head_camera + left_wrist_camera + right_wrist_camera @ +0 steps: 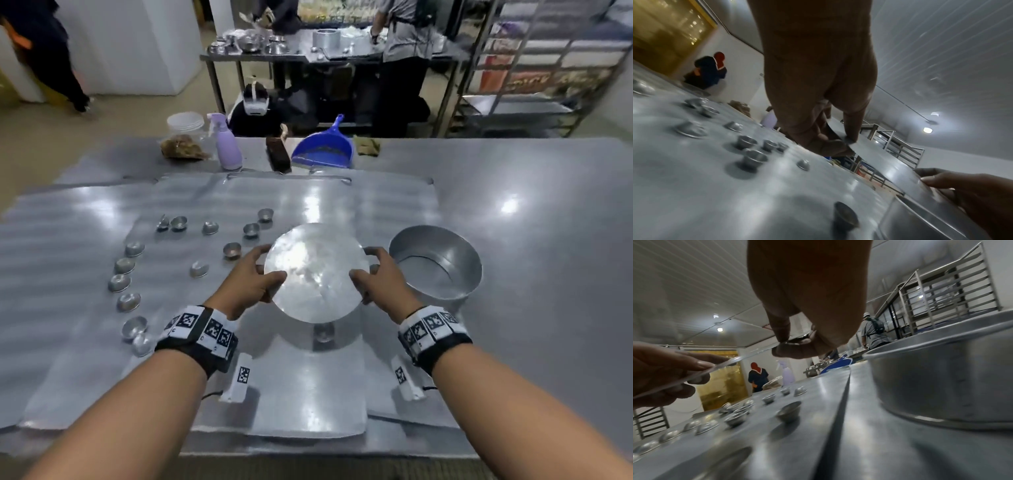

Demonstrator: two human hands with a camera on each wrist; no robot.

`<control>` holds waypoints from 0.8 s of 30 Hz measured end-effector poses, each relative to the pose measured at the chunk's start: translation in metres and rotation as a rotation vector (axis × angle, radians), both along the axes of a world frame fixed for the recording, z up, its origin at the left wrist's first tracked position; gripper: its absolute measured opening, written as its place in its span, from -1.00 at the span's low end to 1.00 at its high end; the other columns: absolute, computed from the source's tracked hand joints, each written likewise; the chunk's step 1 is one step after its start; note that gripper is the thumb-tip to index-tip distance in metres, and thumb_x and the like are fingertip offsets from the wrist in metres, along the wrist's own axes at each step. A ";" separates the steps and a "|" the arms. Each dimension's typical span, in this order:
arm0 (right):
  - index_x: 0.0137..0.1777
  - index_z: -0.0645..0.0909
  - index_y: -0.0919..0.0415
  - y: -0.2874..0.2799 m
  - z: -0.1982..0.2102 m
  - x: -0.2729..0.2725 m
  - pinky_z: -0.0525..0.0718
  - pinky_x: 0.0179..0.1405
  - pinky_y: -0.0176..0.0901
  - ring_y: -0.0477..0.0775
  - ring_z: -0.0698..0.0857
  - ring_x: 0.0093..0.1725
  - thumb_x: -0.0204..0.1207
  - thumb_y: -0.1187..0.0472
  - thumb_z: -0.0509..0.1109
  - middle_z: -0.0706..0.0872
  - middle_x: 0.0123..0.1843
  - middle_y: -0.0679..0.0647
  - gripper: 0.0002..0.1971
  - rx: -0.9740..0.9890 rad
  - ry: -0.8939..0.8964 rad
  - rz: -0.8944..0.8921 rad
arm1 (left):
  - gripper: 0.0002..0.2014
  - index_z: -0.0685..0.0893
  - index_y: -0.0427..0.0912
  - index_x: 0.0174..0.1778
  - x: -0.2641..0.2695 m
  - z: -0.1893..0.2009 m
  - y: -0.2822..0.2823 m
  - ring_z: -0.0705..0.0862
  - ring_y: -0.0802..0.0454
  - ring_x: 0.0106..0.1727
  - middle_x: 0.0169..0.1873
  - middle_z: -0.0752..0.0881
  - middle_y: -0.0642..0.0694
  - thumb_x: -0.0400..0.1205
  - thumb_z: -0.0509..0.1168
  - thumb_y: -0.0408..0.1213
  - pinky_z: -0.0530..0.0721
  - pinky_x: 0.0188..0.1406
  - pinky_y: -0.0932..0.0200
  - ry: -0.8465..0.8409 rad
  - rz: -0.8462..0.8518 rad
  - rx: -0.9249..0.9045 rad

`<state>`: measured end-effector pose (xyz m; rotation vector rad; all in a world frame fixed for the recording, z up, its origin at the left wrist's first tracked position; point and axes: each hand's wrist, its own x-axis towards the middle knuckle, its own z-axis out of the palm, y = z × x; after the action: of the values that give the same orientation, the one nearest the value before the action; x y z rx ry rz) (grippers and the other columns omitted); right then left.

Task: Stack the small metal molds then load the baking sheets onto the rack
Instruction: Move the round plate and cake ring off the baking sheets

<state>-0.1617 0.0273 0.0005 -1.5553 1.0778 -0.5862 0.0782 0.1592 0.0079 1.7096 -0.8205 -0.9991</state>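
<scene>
the steel bench (513, 240) fills the head view, its near half covered by overlapping flat baking sheets (85, 240) laid side by side. behind the bench, to the right, stands a tall metal rack (534, 68) with rails. on the bare bench to the right of the sheets sits a round, straight-walled cake tin (442, 270), open side up.

just left of the tin, a round flat metal disc (315, 272) is held up off the sheets and tilted, its shadow falling on the sheet below. the left hand (251, 277) grips the disc's left edge, thumb on top and fingers curled under; the right hand (378, 277) grips the right edge the same way, close beside the tin's wall. both wrists wear black bands with printed marker squares.

at the far edge of the bench lie a blue dustpan (323, 147), a lilac spray bottle (226, 144), a brown brush beside the dustpan and a brownish bundle in clear wrap.

the small metal molds (126, 265) are spread singly over the sheets to the left of the disc: a curved line runs down the left side, some mouth-down, and others are scattered nearer the middle, several mouth-up. one more mold (323, 332) sits under the near edge of the raised disc.
</scene>
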 end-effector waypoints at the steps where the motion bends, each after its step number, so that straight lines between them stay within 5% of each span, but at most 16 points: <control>1: 0.36 0.45 -0.01 -0.012 0.000 -0.018 0.68 -0.49 -0.12 0.11 0.69 -0.38 0.50 0.21 0.47 0.73 -0.19 0.25 -0.54 -0.014 0.001 -0.013 | -0.41 0.44 0.04 0.57 -0.016 -0.001 -0.015 0.82 -0.29 -0.01 0.06 0.81 -0.36 0.66 0.48 -0.35 0.82 -0.18 -0.15 -0.002 -0.007 0.001; 3: 0.36 0.45 -0.07 -0.036 -0.002 -0.052 0.69 -0.42 -0.11 0.14 0.76 -0.23 0.46 0.12 0.49 0.76 -0.03 0.19 -0.51 -0.040 0.007 -0.034 | -0.45 0.45 0.05 0.55 -0.047 -0.001 -0.042 0.83 -0.34 0.06 0.05 0.83 -0.34 0.68 0.46 -0.33 0.84 -0.03 -0.30 -0.006 -0.019 -0.003; 6: 0.31 0.45 -0.14 -0.069 -0.004 -0.094 0.77 -0.31 0.01 0.18 0.80 -0.08 0.38 0.02 0.50 0.77 0.06 0.09 -0.50 -0.058 0.031 -0.054 | -0.47 0.47 0.00 0.57 -0.089 0.001 -0.081 0.85 -0.27 0.01 0.06 0.82 -0.32 0.69 0.43 -0.33 0.87 -0.10 -0.26 -0.021 -0.017 -0.018; 11: 0.33 0.45 -0.02 -0.109 0.000 -0.145 0.77 -0.47 0.00 0.15 0.76 -0.33 0.49 0.20 0.47 0.75 -0.03 0.18 -0.56 -0.079 0.003 -0.068 | -0.52 0.48 0.01 0.51 -0.145 0.007 -0.123 0.85 -0.10 -0.11 -0.03 0.82 -0.27 0.70 0.41 -0.40 0.85 -0.28 -0.11 -0.041 -0.006 -0.051; 14: 0.28 0.46 -0.15 -0.126 -0.004 -0.164 0.83 -0.29 0.12 0.13 0.77 -0.37 0.44 0.09 0.48 0.75 -0.16 0.20 -0.57 -0.118 0.077 -0.098 | -0.51 0.51 -0.02 0.52 -0.164 0.008 -0.141 0.85 -0.24 -0.07 -0.03 0.82 -0.38 0.68 0.42 -0.40 0.87 -0.20 -0.23 -0.056 0.008 -0.052; 16: 0.30 0.47 -0.19 -0.137 -0.010 -0.170 0.81 -0.13 0.11 0.10 0.79 -0.23 0.45 0.03 0.47 0.78 -0.13 0.13 -0.56 -0.150 0.122 -0.113 | -0.47 0.50 0.00 0.56 -0.171 0.009 -0.152 0.83 -0.34 -0.02 0.00 0.79 -0.45 0.68 0.43 -0.38 0.86 -0.26 -0.13 -0.066 0.007 -0.060; 20: 0.36 0.58 -0.03 -0.156 -0.025 -0.179 0.67 0.26 0.10 0.08 0.68 0.20 0.53 0.04 0.44 0.71 0.21 0.00 -0.61 -0.266 0.205 -0.214 | -0.48 0.49 0.01 0.56 -0.176 0.010 -0.175 0.81 -0.16 -0.13 -0.02 0.77 -0.38 0.70 0.41 -0.41 0.81 -0.35 0.10 -0.074 -0.004 -0.074; 24: 0.57 0.46 0.07 -0.170 -0.039 -0.182 0.59 0.42 0.12 0.14 0.64 0.35 0.62 0.11 0.37 0.62 0.42 0.12 -0.50 -0.161 0.271 -0.192 | -0.53 0.52 0.10 0.47 -0.171 0.003 -0.194 0.82 -0.22 -0.08 0.00 0.79 -0.39 0.70 0.40 -0.40 0.85 -0.25 -0.05 -0.087 -0.055 -0.047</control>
<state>-0.3433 -0.1425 -0.0381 -1.7172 1.4255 -0.6152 -0.0929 -0.0347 0.0113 1.7079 -0.9454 -0.9401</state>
